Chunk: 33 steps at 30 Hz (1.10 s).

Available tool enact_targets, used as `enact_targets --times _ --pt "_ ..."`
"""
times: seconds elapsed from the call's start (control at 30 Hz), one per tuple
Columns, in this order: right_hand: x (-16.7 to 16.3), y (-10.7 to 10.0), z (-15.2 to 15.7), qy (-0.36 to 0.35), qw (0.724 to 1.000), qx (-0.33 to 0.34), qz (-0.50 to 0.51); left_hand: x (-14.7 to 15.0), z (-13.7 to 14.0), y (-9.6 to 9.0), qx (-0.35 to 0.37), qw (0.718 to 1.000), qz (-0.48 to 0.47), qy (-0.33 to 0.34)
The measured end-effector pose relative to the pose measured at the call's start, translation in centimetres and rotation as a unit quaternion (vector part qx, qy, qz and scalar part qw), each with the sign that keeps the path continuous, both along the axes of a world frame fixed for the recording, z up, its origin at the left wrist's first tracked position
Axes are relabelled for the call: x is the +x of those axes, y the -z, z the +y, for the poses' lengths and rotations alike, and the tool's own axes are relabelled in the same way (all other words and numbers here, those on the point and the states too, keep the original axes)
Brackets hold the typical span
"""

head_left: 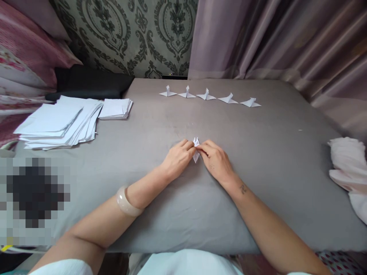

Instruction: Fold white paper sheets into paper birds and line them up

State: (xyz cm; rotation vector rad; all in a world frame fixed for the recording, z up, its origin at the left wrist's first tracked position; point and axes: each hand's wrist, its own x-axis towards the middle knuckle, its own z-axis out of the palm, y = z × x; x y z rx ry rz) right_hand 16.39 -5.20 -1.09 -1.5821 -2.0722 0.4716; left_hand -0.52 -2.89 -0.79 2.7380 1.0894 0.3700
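A small white piece of folded paper (pixel 196 156) lies at the middle of the grey-covered table, narrow and pointed toward me, with two short tips at its far end. My left hand (pixel 179 157) grips its left edge, the fingers bent and pressed together. From the other side my right hand (pixel 215 157) pinches the paper near its upper middle with thumb and forefinger. Both hands meet over the paper and hide part of it. Beyond them stands a row of several folded paper cranes (pixel 206 94) with spread wings.
At the left lie a large stack of white paper sheets (pixel 57 122) and a smaller stack of paper squares (pixel 115 109). Behind them rests a black cloth item (pixel 91 82). Pale crumpled fabric (pixel 348 164) sits at the right edge. Curtains (pixel 229 38) hang behind the table (pixel 275 160).
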Motion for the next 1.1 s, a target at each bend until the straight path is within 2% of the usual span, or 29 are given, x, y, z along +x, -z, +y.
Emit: enact_targets --times 0.1,0.17,0.3,0.43,0.57,0.63,0.7,0.83,0.97,1.1 --pt "-0.3 -0.7 -0.7 -0.033 0.993 0.018 -0.115 0.0 -0.4 -0.6 0.009 0.998 0.059 0.002" --pt "-0.6 -1.3 -1.2 -0.055 0.978 0.027 -0.199 -0.1 -0.6 -0.9 0.002 0.997 0.080 -0.003" --pt "-1.5 -2.5 -2.2 -0.052 0.944 0.027 -0.323 -0.3 -0.7 -1.0 -0.016 0.996 0.088 -0.019" --pt "-2.0 -3.1 -3.0 -0.048 0.927 0.024 -0.372 -0.5 -0.7 -0.8 -0.012 0.996 0.077 -0.041" --pt "-1.8 -3.3 -3.2 -0.035 0.924 0.003 -0.381 -0.4 -0.7 -0.6 -0.001 0.997 0.039 -0.060" --pt "-1.4 -3.2 -3.0 -0.030 0.932 -0.006 -0.361 -0.3 -0.7 -0.5 0.006 0.998 0.016 -0.067" --pt "-0.9 -2.8 -2.5 -0.013 0.952 -0.010 -0.307 -0.2 -0.6 -0.4 0.015 0.997 -0.005 -0.072" --pt "0.4 -1.6 -1.2 0.046 0.991 -0.035 -0.122 -0.1 -0.4 -0.2 0.032 0.996 -0.021 -0.082" --pt "1.0 -0.5 -0.2 0.061 0.995 -0.072 0.024 0.1 -0.4 0.0 0.050 0.996 -0.026 -0.065" --pt "0.9 0.0 0.2 0.080 0.986 -0.098 0.111 0.5 -0.4 0.2 0.038 0.995 -0.045 -0.078"
